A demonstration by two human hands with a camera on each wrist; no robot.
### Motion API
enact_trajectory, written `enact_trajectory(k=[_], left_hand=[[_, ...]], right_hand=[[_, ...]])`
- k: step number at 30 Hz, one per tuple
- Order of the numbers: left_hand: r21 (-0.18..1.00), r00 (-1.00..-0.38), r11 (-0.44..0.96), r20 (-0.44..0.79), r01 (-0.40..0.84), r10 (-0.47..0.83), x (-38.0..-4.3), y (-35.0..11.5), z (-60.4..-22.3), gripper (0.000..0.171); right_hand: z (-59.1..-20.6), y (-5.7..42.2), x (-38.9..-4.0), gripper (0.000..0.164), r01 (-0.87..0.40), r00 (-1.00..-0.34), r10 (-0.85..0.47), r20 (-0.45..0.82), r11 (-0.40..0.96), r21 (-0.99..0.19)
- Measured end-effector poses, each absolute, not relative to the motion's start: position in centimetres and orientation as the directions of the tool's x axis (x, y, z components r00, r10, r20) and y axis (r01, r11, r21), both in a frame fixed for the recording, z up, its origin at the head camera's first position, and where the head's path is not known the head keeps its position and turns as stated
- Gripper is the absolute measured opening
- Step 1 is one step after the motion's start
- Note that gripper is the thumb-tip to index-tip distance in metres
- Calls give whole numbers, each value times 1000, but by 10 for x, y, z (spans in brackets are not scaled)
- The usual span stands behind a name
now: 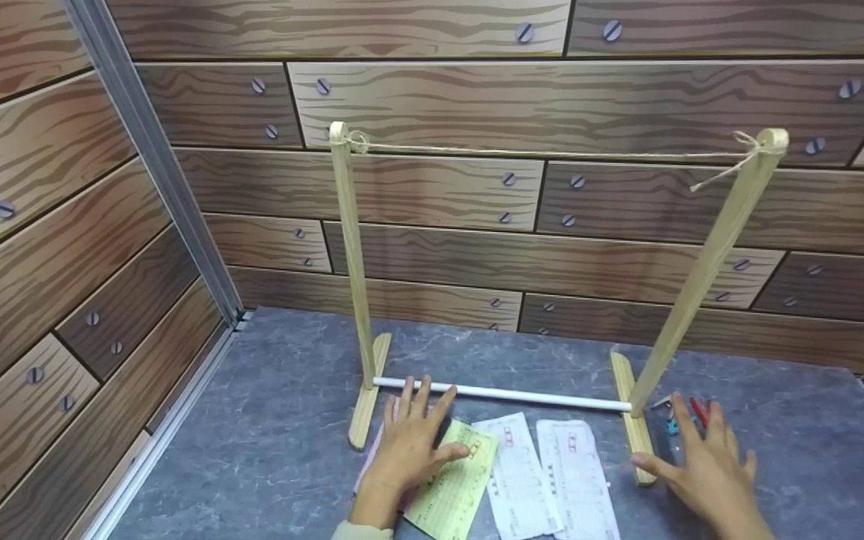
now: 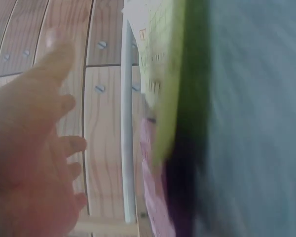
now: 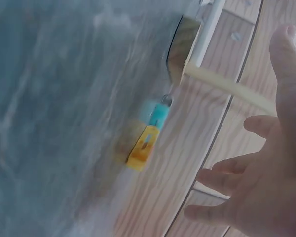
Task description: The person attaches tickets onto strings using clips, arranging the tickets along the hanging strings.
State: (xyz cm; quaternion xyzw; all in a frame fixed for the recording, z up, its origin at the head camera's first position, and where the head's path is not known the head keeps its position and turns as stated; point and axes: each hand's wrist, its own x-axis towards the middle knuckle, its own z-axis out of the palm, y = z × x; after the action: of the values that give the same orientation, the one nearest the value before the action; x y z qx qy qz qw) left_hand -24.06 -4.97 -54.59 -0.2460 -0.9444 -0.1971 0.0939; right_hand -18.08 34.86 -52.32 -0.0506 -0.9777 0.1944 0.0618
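While our left hand (image 1: 406, 446), spread wide and holding nothing, hovers nearer the papers, we see the yellow-green printed paper slip (image 1: 463, 480) just to its right, partly beneath the thumb, its long axis running forward and leaning right. Two white printed paper slips (image 1: 518, 480) lie between it and our right hand (image 1: 709, 469), likewise wide and without a hold. Small coloured plastic clips (image 3: 144, 148) sit just ahead of our right fingers; beyond, a slim white rod (image 1: 507, 394) joins two pale wooden posts (image 1: 711, 262).

Both hands (image 1: 406, 448) are bare, the left sleeve (image 1: 362, 532) pale beige-grey.
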Motion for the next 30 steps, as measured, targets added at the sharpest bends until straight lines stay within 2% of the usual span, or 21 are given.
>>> enact_trajectory(k=[5, 12, 15, 18, 21, 25, 30], left_hand=[[337, -894, 828, 179, 447, 410, -240, -44, -548, 74], [334, -913, 850, 177, 407, 368, -240, -42, -553, 55], [345, -913, 846, 181, 407, 365, -240, -42, -553, 49], [373, -915, 835, 184, 404, 360, -241, -41, -552, 44], [401, -911, 818, 185, 412, 368, -244, -40, -553, 38], [416, -903, 801, 191, 431, 386, -245, -38, -555, 32], [412, -875, 772, 237, 484, 422, -245, -34, -557, 34]], right_hand=[[-523, 358, -183, 116, 129, -986, 161, 44, 904, -409], [-520, 368, -184, 109, 208, -977, 211, -39, 885, -417], [-521, 370, -184, 97, 182, -977, 212, 18, 880, -439], [-522, 373, -184, 79, 159, -973, 217, 81, 881, -446], [-523, 377, -183, 61, 191, -963, 255, 91, 879, -436], [-525, 382, -184, 51, 305, -939, 343, 15, 852, -426], [-531, 387, -186, 51, 411, -911, 378, -163, 821, -397]])
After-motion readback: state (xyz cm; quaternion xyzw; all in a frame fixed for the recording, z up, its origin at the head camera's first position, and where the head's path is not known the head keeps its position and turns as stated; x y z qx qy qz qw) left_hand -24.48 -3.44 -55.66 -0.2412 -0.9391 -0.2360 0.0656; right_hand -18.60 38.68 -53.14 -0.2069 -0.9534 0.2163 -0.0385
